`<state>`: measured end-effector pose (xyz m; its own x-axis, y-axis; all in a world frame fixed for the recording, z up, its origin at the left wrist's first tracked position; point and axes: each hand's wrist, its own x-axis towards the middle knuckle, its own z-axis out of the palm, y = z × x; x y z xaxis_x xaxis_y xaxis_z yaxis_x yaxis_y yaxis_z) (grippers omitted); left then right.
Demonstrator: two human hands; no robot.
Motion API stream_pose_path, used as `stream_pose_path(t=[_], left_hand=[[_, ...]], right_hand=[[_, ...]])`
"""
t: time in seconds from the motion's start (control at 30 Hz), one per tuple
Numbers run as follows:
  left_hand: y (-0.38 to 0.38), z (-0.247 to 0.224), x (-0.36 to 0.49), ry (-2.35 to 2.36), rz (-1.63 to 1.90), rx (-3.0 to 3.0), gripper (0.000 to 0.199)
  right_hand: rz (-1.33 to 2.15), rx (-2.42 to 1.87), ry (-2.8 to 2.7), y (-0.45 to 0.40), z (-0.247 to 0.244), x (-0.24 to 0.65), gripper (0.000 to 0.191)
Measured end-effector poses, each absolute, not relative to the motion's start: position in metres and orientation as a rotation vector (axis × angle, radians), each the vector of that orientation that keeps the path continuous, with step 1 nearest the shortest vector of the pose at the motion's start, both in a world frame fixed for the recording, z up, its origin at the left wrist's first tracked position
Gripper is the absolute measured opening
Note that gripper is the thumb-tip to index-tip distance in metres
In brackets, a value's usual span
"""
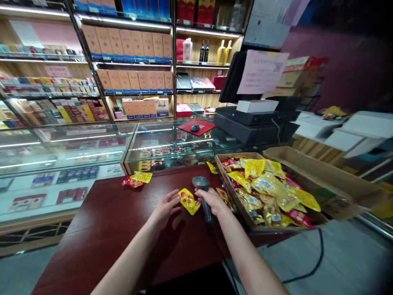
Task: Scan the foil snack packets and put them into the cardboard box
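My right hand (211,199) is wrapped round the handle of a dark barcode scanner (201,182), whose head points away from me over the dark red table (123,229). A small yellow snack packet (189,201) lies just left of the scanner. Beside that packet's left edge is my left hand (167,208), fingers apart and curved; whether a fingertip touches the packet I cannot tell. Farther left lie a yellow packet (141,177) and a red packet (132,181), partly overlapping. Another yellow packet (211,167) rests near the table's back edge.
An open cardboard box (225,176) full of yellow, gold and red packets stands on the right. Behind the table are a glass display counter (166,153), a mouse (195,128) on a red mat, and a monitor (231,78). The scanner's cable (229,268) hangs toward me.
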<state>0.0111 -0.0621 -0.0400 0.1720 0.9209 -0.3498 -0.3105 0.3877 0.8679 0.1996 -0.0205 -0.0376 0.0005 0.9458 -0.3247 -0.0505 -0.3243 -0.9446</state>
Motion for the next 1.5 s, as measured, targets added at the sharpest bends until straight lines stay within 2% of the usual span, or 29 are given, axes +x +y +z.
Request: stream_pose_path(t=[0.37, 0.57, 0.7, 0.87, 1.03, 1.2, 1.33, 1.5], left_hand=[[-0.079, -0.038, 0.018, 0.93, 1.045, 0.599, 0.034], [-0.08, -0.042, 0.019, 0.858, 1.009, 0.651, 0.041], [-0.076, -0.045, 0.018, 0.874, 1.046, 0.626, 0.039], [-0.07, -0.046, 0.014, 0.967, 1.144, 0.479, 0.028], [-0.059, -0.047, 0.019, 0.948, 1.201, 0.375, 0.019], [-0.044, -0.047, 0.015, 0.966, 1.239, 0.45, 0.023], [-0.02, -0.038, -0.004, 0.985, 1.012, 0.604, 0.037], [0.015, -0.02, -0.025, 1.043, 0.813, 0.783, 0.045]], right_hand=[[1.738, -1.246, -0.755, -0.028, -0.032, 0.202, 0.011], [1.97, -0.95, -0.832, -0.045, -0.012, 0.192, 0.019], [1.864, -0.993, -0.981, -0.051, -0.005, 0.186, 0.025], [1.606, -1.099, -1.026, -0.05, -0.01, 0.186, 0.027], [1.589, -1.086, -1.071, -0.051, -0.012, 0.177, 0.027], [1.711, -1.03, -1.055, -0.041, -0.006, 0.169, 0.033], [1.824, -1.032, -0.984, -0.019, 0.005, 0.171, 0.034], [1.775, -1.016, -1.007, 0.003, 0.018, 0.17, 0.029]])
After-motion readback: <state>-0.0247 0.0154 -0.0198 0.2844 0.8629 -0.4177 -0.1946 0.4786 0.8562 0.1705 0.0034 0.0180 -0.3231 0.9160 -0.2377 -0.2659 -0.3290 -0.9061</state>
